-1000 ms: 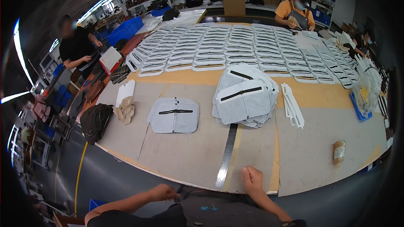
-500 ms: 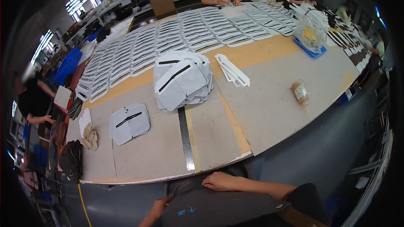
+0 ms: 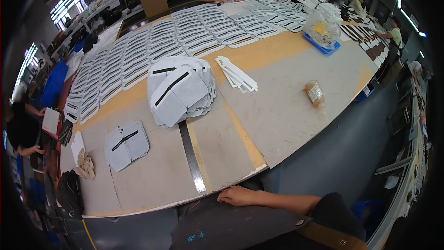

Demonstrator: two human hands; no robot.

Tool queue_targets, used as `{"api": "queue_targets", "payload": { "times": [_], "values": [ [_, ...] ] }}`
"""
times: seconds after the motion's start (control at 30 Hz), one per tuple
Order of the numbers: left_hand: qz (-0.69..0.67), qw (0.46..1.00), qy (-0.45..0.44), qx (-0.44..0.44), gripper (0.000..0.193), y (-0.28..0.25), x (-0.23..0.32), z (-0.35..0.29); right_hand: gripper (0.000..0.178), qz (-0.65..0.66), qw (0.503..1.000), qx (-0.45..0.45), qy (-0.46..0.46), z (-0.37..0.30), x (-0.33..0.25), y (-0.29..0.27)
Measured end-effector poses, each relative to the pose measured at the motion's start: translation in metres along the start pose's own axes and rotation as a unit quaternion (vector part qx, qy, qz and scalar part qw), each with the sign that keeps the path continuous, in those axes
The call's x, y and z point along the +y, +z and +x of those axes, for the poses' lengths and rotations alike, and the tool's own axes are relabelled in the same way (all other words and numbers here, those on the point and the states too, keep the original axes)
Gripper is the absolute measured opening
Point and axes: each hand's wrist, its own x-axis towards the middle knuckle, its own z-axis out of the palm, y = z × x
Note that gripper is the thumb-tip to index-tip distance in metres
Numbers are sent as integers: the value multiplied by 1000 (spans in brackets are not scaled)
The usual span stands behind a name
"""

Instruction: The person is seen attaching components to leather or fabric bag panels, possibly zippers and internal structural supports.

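Observation:
My right hand (image 3: 237, 196) rests low over my dark grey apron (image 3: 240, 227), just below the table's front edge. Its fingers are curled inward and their tips are hidden, so anything inside them cannot be made out. My left hand is out of sight. Closest on the table lies a metal ruler (image 3: 190, 157), reaching toward the front edge. Beyond it stands a tall, uneven stack of light grey rounded panels (image 3: 194, 95), each with a black strip. A smaller pile of similar panels (image 3: 129, 152) lies to the left.
White slotted strips (image 3: 236, 75) and a bottle of brownish liquid (image 3: 315, 93) lie to the right. Farther back are a blue tray (image 3: 333, 50) with a plastic bag and rows of panels (image 3: 157, 41). A crumpled tan cloth (image 3: 85, 164) lies left. Co-workers are across and left of the table.
The view has turned to the right, so the table and its things appear farther left. My left hand, earlier visible beside the apron, is now out of view. My right hand stays near the apron.

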Motion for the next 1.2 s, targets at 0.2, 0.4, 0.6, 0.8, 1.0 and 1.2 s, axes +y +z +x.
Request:
{"api": "queue_targets", "payload": {
  "times": [0.2, 0.4, 0.6, 0.8, 1.0, 1.2],
  "values": [
    [18, 998, 40, 50, 30, 3, -2, -47, 23, -1, 1000, 4, -4, -5, 3, -6],
    [-154, 986, 11, -59, 39, -104, 86, -70, 22, 4, 999, -22, -30, -18, -14, -26],
    [-137, 960, 228, -82, 39, -213, 188, -54, 28, 30, 998, -33, -54, -21, -57, -65],
    [-249, 850, 464, -37, 42, -235, 277, -40, 71, 248, 933, 151, -211, -4, -116, -87],
    [-88, 749, 645, 121, 42, -255, 307, -29, 58, -78, 864, 306, -392, -10, -149, -139],
    [-116, 645, 629, 418, 21, -249, 353, -99, 44, -167, 718, 448, -506, -13, -214, -162]
  ]
}}
